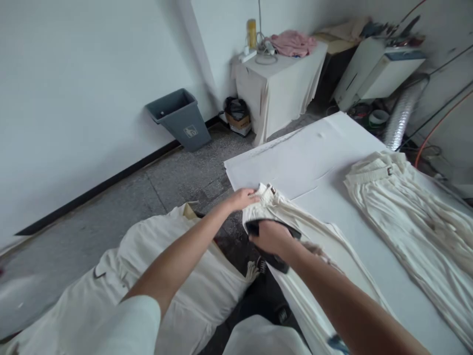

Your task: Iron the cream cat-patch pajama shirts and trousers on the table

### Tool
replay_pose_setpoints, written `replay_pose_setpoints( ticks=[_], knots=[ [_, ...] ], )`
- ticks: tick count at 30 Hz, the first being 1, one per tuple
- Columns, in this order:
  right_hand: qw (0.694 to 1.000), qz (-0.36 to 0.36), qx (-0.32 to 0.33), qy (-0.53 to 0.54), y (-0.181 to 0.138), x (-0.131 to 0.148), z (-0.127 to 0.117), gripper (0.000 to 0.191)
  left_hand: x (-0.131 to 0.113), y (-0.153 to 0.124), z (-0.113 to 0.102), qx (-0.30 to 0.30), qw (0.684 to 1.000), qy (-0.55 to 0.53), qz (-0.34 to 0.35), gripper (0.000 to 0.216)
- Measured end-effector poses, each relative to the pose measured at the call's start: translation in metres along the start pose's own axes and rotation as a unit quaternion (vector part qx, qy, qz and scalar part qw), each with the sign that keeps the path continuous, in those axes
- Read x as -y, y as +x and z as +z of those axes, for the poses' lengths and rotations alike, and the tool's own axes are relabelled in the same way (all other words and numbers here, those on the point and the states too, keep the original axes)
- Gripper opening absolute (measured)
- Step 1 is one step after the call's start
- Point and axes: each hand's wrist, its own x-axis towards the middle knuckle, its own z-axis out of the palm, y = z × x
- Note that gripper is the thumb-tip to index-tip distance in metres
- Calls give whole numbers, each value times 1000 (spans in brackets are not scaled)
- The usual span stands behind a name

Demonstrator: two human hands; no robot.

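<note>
My right grip [271,239] is closed round 1 black iron [278,261], held over the left garment [314,226] close below its waistband; whether the sole touches the cloth is hidden. My left grip [242,198] has its fingers on the edge of that waistband, and I cannot tell whether they pinch it or only press.

On the white counter [295,158] lie 2 pale garments: the left garment along the edge nearest me, the right garment [417,217] well apart from it, flat, with 1 gathered waistband. To my left lies 1 pale pile [162,246]; its pieces cannot be counted.

Beyond, by the wall: 1 grey bin [188,123] and 1 box [238,121] topped by 1 black bag [235,106]. The back counter [284,88] bears 1 yellow can [252,33], 1 power strip [247,55] and 1 pink cloth [291,43]. Far right: 1 silver duct [402,116].
</note>
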Motion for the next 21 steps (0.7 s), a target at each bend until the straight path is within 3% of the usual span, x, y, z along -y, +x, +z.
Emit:
replay_pose_setpoints(
  ticks=[2, 3, 6, 8, 10, 12, 14, 16, 18, 19, 21],
  knots=[
    [999, -4, 37, -2, -44, -25, 13, 39, -9, -21, 20, 11, 996, -79, 51, 48],
    [999, 14, 42, 16, -67, -38, 17, 38, -11, -32, 32, -17, 993, -107, 50, 52],
    [987, 104, 4, 120, -104, -64, 14, 49, -2, -58, 67, -123, 987, -79, -64, 55],
    [977, 127, -59, 161, -92, -68, -1, 52, 8, -65, 82, -90, 990, -32, -101, 49],
    [974, 131, -105, 156, -58, -65, -21, 49, 16, -65, 88, -47, 994, -47, -85, 41],
    [973, 148, -105, 142, -25, -62, -36, 47, 19, -64, 90, -57, 985, -142, -81, 39],
    [971, 161, -103, 143, -15, -67, -36, 47, 15, -68, 96, -104, 942, -295, -122, 39],
    [966, 152, -128, 165, -43, -84, -13, 45, 6, -78, 112, -146, 859, -456, -181, 42],
    [950, 173, -148, 213, -105, -112, 34, 46, -7, -92, 137, -156, 791, -544, -232, 42],
    [935, 208, -141, 250, -145, -128, 63, 50, -14, -98, 152, -144, 783, -553, -246, 40],
    [890, 309, -144, 304, -234, -164, 129, 61, -29, -106, 180, -107, 815, -507, -259, 36]
  ],
)
